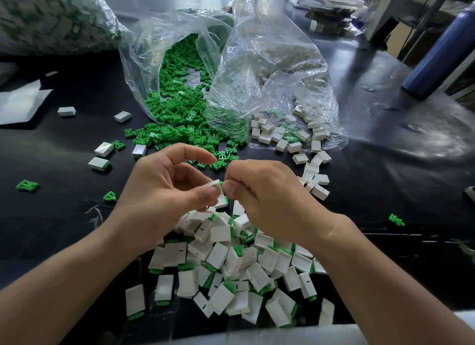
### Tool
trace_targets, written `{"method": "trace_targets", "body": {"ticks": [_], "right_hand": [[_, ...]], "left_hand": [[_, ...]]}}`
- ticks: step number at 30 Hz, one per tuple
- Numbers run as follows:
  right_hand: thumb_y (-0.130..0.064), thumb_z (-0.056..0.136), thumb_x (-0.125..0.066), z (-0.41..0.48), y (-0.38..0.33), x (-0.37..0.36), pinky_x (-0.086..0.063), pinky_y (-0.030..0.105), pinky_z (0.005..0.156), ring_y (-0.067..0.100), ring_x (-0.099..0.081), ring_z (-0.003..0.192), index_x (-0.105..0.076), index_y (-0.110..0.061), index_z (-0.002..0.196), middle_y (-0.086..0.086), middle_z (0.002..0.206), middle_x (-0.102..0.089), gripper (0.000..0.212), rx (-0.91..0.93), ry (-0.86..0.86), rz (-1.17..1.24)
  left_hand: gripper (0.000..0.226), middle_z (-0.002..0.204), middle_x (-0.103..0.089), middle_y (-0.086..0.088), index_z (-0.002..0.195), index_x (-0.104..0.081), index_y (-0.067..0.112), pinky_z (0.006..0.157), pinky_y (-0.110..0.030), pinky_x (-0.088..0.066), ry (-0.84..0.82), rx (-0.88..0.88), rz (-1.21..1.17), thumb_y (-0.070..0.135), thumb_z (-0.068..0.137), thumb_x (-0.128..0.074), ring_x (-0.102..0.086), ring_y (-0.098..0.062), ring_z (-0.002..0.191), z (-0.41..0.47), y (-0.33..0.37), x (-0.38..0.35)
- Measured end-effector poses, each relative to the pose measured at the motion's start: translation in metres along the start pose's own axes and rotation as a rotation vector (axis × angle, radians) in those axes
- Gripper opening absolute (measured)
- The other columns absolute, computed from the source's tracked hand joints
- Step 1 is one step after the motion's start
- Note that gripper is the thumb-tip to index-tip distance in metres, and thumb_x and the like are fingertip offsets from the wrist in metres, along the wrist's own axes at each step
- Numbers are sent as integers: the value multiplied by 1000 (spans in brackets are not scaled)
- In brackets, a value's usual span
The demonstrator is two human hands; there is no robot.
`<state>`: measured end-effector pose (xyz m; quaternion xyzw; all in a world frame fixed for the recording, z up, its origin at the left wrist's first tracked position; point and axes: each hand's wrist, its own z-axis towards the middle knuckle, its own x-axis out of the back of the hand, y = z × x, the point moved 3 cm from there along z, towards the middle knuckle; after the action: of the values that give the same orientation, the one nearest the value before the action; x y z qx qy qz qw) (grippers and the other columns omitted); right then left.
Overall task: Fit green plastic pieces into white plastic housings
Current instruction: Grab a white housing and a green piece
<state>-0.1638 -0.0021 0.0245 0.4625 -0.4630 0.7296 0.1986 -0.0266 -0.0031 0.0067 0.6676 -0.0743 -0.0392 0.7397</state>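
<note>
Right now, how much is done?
Done: a big pile of filled housings near you. In hand: the left hand and right hand pinch one housing, green showing at its edge. Left: many loose green pieces spilling from the bag, plus empty housings beside them.

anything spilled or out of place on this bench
Yes. Green pieces have spilled out of the open clear bag onto the black table. Strays lie well away from the heap: one far left, another inward of it, one far right. A few also sit among the empty white housings.
</note>
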Motion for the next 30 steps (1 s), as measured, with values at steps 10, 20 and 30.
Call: {"method": "trace_targets", "body": {"ticks": [10,20,30], "right_hand": [[-15,93,-49,0,-1,1,-30,33,61,16,-39,67,-41,-18,75,-9,65,-38,20,63,-6,-21],[-57,70,-33,2,13,-6,-40,18,52,10,-56,59,-62,-8,79,3,71,-65,58,-376,-195,1065],[-42,93,-30,2,-3,-19,-31,21,46,11,-42,47,-48,-7,69,2,54,-49,46,-465,-209,1300]], "left_hand": [[43,64,-70,-7,92,-63,19,52,-19,-52,-39,-18,7,17,50,-73,-65,-15,54,0,2,0],[30,66,-70,0,83,-72,21,56,-17,-52,-58,-10,-272,20,53,-73,-65,-10,58,2,0,-2],[37,68,-71,-3,90,-69,18,54,-22,-53,-82,-47,-314,20,53,-76,-65,-14,55,1,-2,-3]]}}
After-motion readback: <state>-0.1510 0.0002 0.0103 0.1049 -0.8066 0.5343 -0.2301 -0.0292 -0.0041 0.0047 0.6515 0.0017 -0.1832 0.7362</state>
